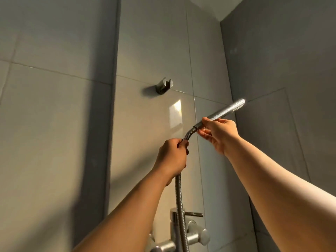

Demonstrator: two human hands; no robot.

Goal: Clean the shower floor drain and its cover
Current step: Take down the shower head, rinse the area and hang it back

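Note:
I look up at the tiled shower wall. A slim chrome hand shower (223, 110) points up and to the right, and my right hand (219, 132) grips its lower end. Its ribbed metal hose (180, 197) curves down from the handle, and my left hand (172, 155) is closed around the hose just below the bend. Above and to the left of both hands, the metal wall holder (164, 85) is empty. The floor drain and its cover are out of view.
The chrome mixer tap (189, 231) with its lever sits low on the wall between my forearms. A darker tile strip (101, 124) runs down the wall on the left. The grey side wall (283, 70) meets the back wall in a corner on the right.

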